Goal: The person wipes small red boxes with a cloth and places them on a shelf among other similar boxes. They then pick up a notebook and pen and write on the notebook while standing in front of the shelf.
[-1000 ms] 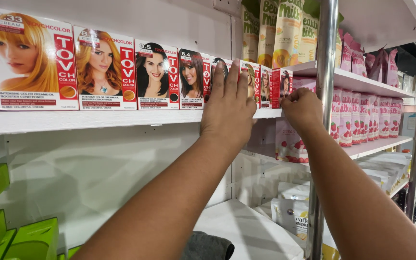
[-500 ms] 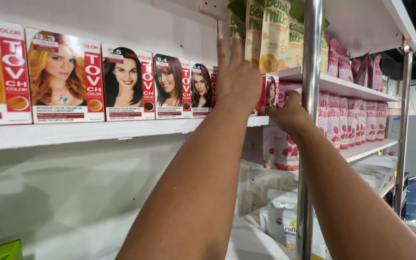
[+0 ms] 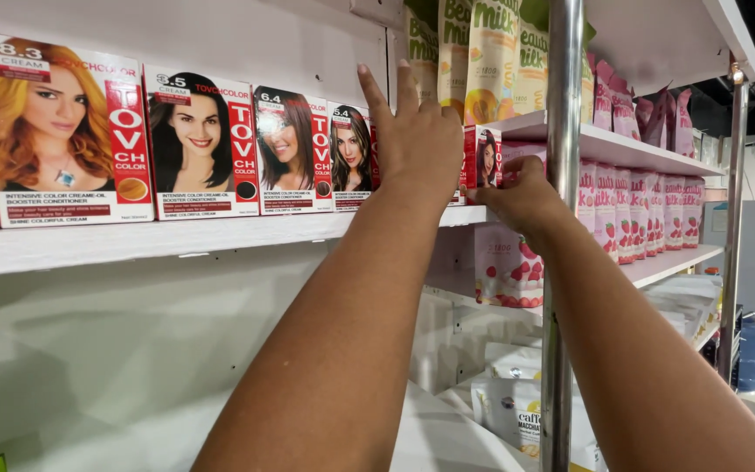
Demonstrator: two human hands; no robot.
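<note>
A row of red and white hair colour boxes [image 3: 202, 144] stands along a white shelf [image 3: 115, 245], each with a portrait on its front. My left hand [image 3: 417, 131] is raised against the boxes near the row's right end, fingers spread over them. My right hand [image 3: 517, 194] reaches past it and touches the last box [image 3: 486, 157] at the shelf's right end. Whether either hand grips a box is hidden behind the hands.
A vertical metal post [image 3: 561, 236] stands just right of my hands. Pouches [image 3: 482, 61] fill the upper shelf, and pink strawberry-print packs [image 3: 648, 214] line the shelf beyond the post. Bagged goods [image 3: 517, 411] lie lower down. A blue water jug [image 3: 751, 350] stands at far right.
The view has shifted right along the shelf, so the boxes appear further left. Both hands stay at the right end of the row, the left one now slightly higher.
</note>
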